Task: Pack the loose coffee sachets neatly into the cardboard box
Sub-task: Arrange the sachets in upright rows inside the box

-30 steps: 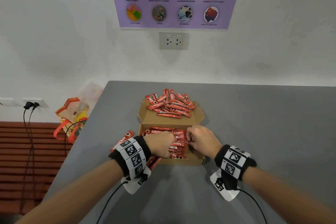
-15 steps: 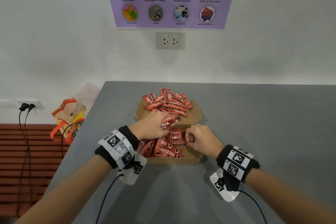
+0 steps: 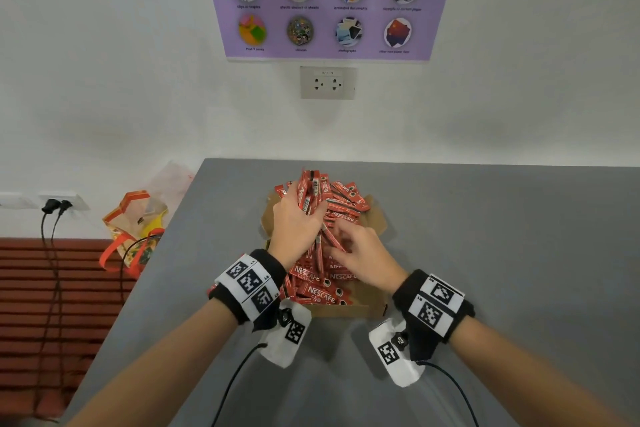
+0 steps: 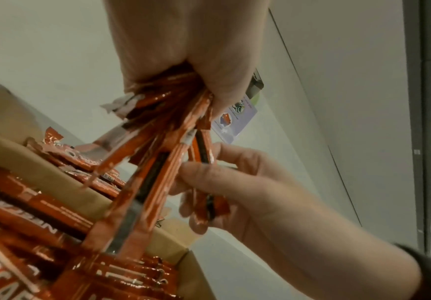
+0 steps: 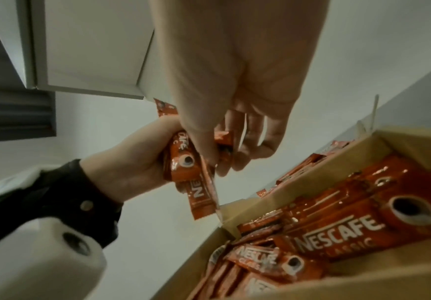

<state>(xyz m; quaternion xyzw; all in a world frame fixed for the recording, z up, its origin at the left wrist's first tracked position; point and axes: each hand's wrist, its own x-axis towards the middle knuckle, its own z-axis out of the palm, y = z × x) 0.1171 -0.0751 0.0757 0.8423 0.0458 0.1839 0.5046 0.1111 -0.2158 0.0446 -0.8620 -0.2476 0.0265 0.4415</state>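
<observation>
Several sachets fan below the left hand's clenching grip; right hand pinches one.

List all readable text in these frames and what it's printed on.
"Before using the paper shredder, make sure these items are not in your pile": purple poster heading.
"NESCAFE CLASSIC": red sachets in the cardboard box.
"NESCAFE", partly covered: bundle of sachets gripped by the left hand.
Poster picture captions, the wall socket label and the sachets' fine print: too small or blurred.
</observation>
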